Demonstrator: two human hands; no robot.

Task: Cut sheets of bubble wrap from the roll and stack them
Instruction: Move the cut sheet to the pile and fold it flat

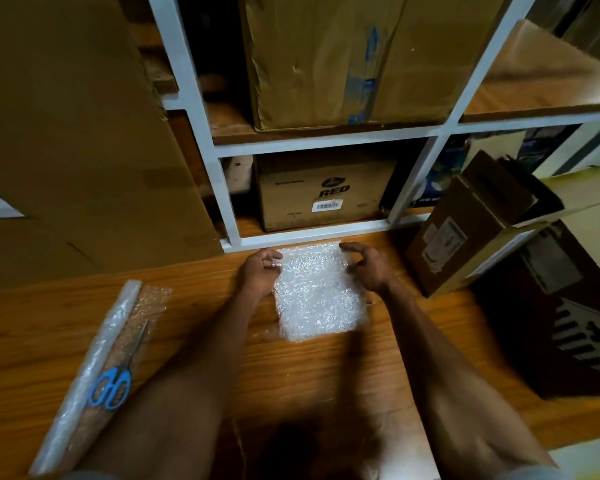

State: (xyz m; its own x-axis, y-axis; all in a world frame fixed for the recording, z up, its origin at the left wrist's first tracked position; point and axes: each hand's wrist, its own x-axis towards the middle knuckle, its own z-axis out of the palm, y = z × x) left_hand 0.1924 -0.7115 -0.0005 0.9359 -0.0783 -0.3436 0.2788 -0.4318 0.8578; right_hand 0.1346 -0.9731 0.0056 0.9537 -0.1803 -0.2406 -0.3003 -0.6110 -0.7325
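The fingers (269,263) of the left hand (258,271) are curled narrowly and are pinching the far left corner of the pile of cut white bubble-wrap sheets (317,294). The fingers (352,251) of the right hand (369,268) are spread wide and arched at the pile's far right edge; whether they are touching it cannot be told. The pile lies flat on the orange-brown wooden counter (326,368) at 12 o'clock, just before the white metal shelf frame (309,235). How many sheets it holds cannot be counted.

The flattened clear bubble-wrap roll (90,372) lies at 9 o'clock, well apart from the pile, with the blue-handled scissors (116,379) resting on it, unheld. Judged from this, a sheet is being squared onto the pile; much of the roll remains uncut, so further cutting is left.

A brown cardboard carton printed "RED" (326,192) stands closed in the lower shelf bay, and a larger brown carton (343,60) above it; contents are not visible. At 2 o'clock an opened brown carton (465,230) leans tilted; its contents cannot be made out.
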